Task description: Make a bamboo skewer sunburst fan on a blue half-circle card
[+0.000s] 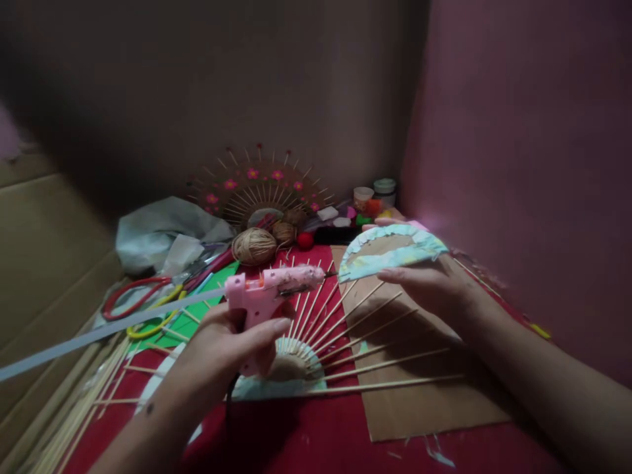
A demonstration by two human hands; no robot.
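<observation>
My left hand (pixel 217 355) is wrapped round the handle of a pink glue gun (pixel 261 289), a long translucent glue stick (pixel 113 327) poking from its back. The gun's nozzle points right, at the edge of a half-round cardboard piece (pixel 385 247) with a pale blue and yellow fabric border. That piece rests between the fingers and thumb of my right hand (pixel 434 283). Below, on the red surface, lies a fan of thin sticks (pixel 340 329) spreading from a second half-round piece (pixel 311 375) with a similar border. My left hand partly covers that second piece.
A cardboard sheet (pixel 395 415) lies under the fan's right side. Scissors with red and yellow handles (pixel 135 296), loose sticks (pixel 89 408) and a green sheet (pixel 197 309) are at left. Behind stand twine balls (pixel 254 246), a flowered stick fan (pixel 264 174) and small cups (pixel 363 196).
</observation>
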